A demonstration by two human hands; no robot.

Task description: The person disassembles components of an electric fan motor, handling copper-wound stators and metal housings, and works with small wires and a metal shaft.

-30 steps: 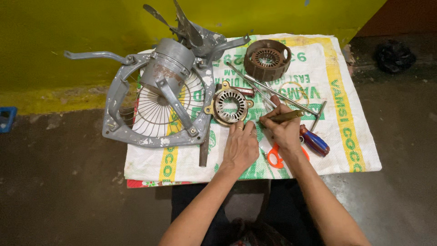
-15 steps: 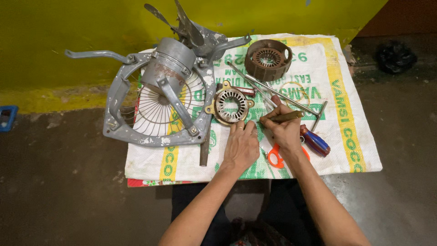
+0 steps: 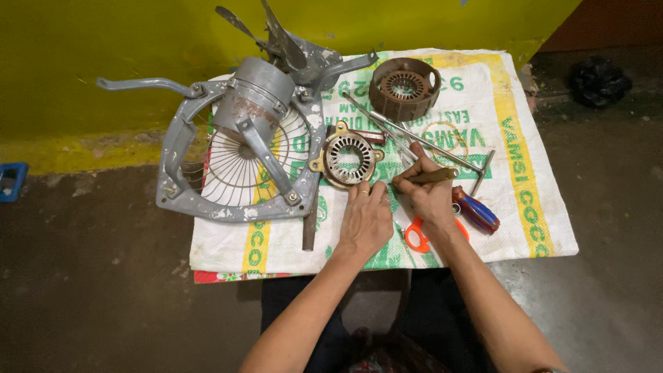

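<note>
My left hand (image 3: 366, 220) lies flat, fingers together, on a white printed sack (image 3: 532, 207), just below a round metal stator ring (image 3: 347, 158). My right hand (image 3: 427, 195) grips a thin brown tool (image 3: 431, 177) like a pen, its tip pointing left toward my left fingertips. Orange-handled scissors (image 3: 416, 238) lie partly under my right wrist. A red and blue screwdriver (image 3: 476, 210) rests just right of that hand.
A grey exhaust-fan frame with motor housing and wire guard (image 3: 238, 155) covers the sack's left part. A brown round stator housing (image 3: 405, 88) sits at the back. Long metal rods (image 3: 414, 145) cross the middle. A yellow wall runs behind; dark floor surrounds the sack.
</note>
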